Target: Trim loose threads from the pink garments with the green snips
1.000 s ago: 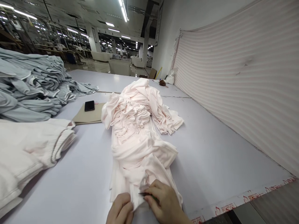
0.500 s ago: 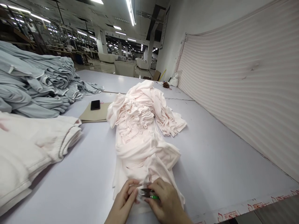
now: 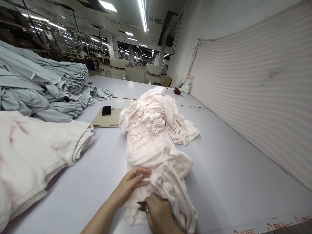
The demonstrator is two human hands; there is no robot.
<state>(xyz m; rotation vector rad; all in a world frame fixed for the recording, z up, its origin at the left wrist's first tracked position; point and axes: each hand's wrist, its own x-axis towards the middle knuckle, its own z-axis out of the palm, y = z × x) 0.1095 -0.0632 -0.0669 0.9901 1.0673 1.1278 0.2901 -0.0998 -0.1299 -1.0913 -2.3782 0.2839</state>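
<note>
A pale pink garment (image 3: 168,182) lies bunched at the near end of a long heap of pale pink clothes (image 3: 148,143). My right hand (image 3: 159,211) is closed around small thread snips (image 3: 142,206) with dark blades and a green part, the blades pointing left above the cloth. Its fingers also rest against the folds of the garment; whether they pinch it I cannot tell. My left hand (image 3: 136,178) is a little higher and to the left, over the cloth, with its fingers stretched out and the thumb apart. Nothing shows in it.
Stacked white garments (image 3: 48,156) lie at the left, with a large grey-blue pile (image 3: 48,84) behind. A black phone (image 3: 106,110) rests on brown card (image 3: 102,121). Striped fabric (image 3: 255,84) hangs along the right side of the table (image 3: 219,156).
My left hand has let go of the cloth near the blades, moved up and opened. My right hand has moved slightly down and left with the snips. The view has swung a little left.
</note>
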